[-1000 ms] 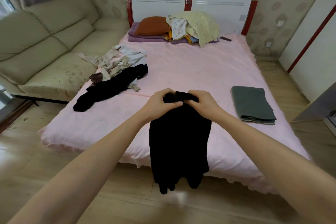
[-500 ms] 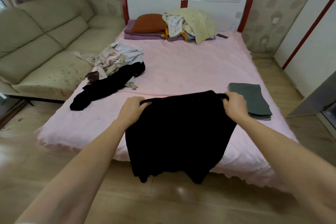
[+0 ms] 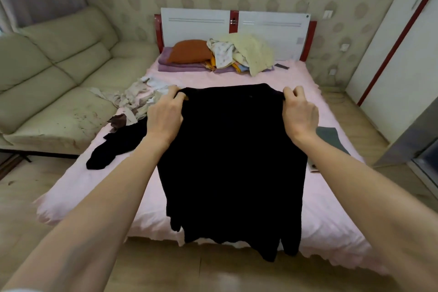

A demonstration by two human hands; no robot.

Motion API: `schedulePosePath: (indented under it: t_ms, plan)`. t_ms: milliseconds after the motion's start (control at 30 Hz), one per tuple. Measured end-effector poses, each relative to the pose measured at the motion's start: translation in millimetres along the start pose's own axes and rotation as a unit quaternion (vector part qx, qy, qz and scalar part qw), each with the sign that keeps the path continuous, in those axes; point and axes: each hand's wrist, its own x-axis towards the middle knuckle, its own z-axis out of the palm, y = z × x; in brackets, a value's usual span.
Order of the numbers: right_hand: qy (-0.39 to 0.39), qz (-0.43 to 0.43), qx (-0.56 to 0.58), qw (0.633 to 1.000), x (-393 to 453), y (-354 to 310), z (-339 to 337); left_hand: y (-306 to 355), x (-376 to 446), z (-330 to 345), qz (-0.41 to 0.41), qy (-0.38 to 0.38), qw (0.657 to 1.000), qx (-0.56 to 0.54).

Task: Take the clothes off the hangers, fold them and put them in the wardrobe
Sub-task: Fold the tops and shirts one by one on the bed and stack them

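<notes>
**Black top held wide over the bed, ready to be laid down**

A person holds a black garment spread by its upper edge, one corner in each hand. The left hand has its fingers curled over the top left corner, its grip clamped on the cloth; the right hand pinches the top right corner between thumb and fingers, likewise clamped on the cloth. Both arms reach forward, nearly straight, with the hands well apart, so the fabric hangs as a flat sheet between them. That spread looks purposeful: held taut along the top, the garment can drop onto the mattress without creases, which makes folding easier.

The garment hangs in the air above the near part of the pink bed, its lower hem trailing past the bed's front edge towards the floor. No hanger can be seen on it, so the step in hand appears to be the fold itself, beginning with laying the cloth flat.

To the left on the bed lies a heap of unfolded clothes, pale pieces above and a dark one stretching towards the edge. To the right, partly hidden behind the right forearm, lies a folded grey garment, likely a finished piece awaiting the wardrobe, whose white doors stand at the far right. Pillows and more laundry are piled against the headboard.
</notes>
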Motion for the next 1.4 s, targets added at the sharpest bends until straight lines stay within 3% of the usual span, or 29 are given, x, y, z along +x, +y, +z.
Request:
schedulePosePath:
  t_ms: [133, 267, 500, 633, 800, 967, 1233, 1400]
  plan:
    - [0.021, 0.028, -0.024, 0.999, 26.8, -18.8, 12.6, 1.9, 28.4, 10.5, 0.031, -0.044, 0.994, 0.096]
    - [0.004, 0.038, -0.027, 0.999, 49.4, -25.6, 38.1, -5.1, 51.8, 41.4, 0.002, -0.110, 0.985, 0.133]
    - [-0.055, 0.045, -0.043, 0.997, 129.9, -0.2, 134.2, -32.0, 117.2, 143.2, -0.003, -0.199, 0.967, 0.158]
    - [-0.095, 0.045, -0.041, 0.994, 199.8, 16.7, 240.3, -49.1, 172.2, 242.4, -0.018, -0.193, 0.971, 0.139]
    - [-0.156, 0.029, -0.005, 0.987, 268.1, 34.9, 383.7, -78.6, 227.8, 389.1, -0.115, -0.225, 0.965, 0.069]
    - [-0.226, 0.042, 0.029, 0.973, 288.2, 45.7, 540.5, -119.2, 223.2, 546.5, -0.177, -0.314, 0.932, 0.041]
    - [-0.248, 0.071, 0.018, 0.966, 294.9, 63.5, 743.7, -166.3, 219.0, 733.6, -0.138, -0.368, 0.915, 0.094]
    - [-0.275, 0.092, 0.017, 0.957, 277.2, 75.0, 823.0, -174.0, 197.7, 809.3, -0.141, -0.379, 0.911, 0.085]
